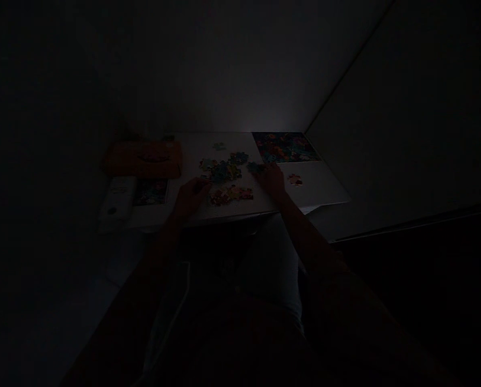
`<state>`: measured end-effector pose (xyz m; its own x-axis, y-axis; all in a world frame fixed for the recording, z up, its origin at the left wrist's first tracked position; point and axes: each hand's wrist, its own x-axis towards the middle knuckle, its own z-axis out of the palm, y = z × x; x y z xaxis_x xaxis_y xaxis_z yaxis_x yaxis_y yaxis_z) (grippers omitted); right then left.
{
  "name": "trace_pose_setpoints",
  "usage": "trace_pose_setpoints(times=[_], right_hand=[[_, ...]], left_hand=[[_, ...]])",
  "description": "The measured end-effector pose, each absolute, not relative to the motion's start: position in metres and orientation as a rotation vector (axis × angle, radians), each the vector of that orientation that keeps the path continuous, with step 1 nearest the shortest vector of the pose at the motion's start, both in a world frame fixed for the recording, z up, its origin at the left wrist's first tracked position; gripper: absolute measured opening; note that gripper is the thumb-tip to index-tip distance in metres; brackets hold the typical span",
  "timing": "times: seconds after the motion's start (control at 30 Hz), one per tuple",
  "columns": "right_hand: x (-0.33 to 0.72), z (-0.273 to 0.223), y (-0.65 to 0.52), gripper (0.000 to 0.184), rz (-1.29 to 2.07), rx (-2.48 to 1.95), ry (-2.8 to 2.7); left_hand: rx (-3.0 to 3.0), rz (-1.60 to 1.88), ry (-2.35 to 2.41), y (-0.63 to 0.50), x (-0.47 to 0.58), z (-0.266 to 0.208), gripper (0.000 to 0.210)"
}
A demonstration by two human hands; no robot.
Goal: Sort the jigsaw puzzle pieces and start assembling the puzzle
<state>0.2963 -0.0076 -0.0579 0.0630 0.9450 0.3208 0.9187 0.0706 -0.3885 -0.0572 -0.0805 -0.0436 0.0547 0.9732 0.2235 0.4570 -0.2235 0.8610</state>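
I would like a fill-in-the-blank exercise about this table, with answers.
The orange box stands at the ____ end of the table.
Between the left hand and the right hand lie puzzle ____.
Of the small picture and large picture, the ____ is nearer the right hand.
Missing words: left; pieces; large.

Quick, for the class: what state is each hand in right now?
Left hand: partly curled beside the puzzle pieces; too dark to tell whether it holds one.
Right hand: at dark pieces; grip cannot be told.

Dim, but probably a home: jigsaw pieces on a table.
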Motion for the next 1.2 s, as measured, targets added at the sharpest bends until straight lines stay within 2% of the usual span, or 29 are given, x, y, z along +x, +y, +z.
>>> trace_pose_setpoints(times=[0.2, 0.57, 0.77, 1.0, 1.2], right_hand=[[0.298, -0.058, -0.008, 0.044, 0.215, -1.723, -1.676], [0.299, -0.037, -0.035, 0.072, 0.385, -1.445, -1.453], [0.288, -0.011, -0.066, 0.072, 0.521, -1.166, -1.44], [0.306, -0.002, -0.08, 0.066, 0.508, -1.155, -1.428], [0.374, -0.022, -0.07, 0.067, 0.363, -1.466, -1.405]], left_hand=[[1.754, 1.063, 1.46, -0.081, -0.057, -0.041, 0.051], [1.748, 1.05, 1.481, -0.082, -0.056, -0.04, 0.048], [1.778, 1.074, 1.453, -0.078, -0.059, -0.046, 0.054], [1.773, 1.038, 1.488, -0.079, -0.059, -0.044, 0.06], [1.763, 1.03, 1.494, -0.079, -0.059, -0.043, 0.061]])
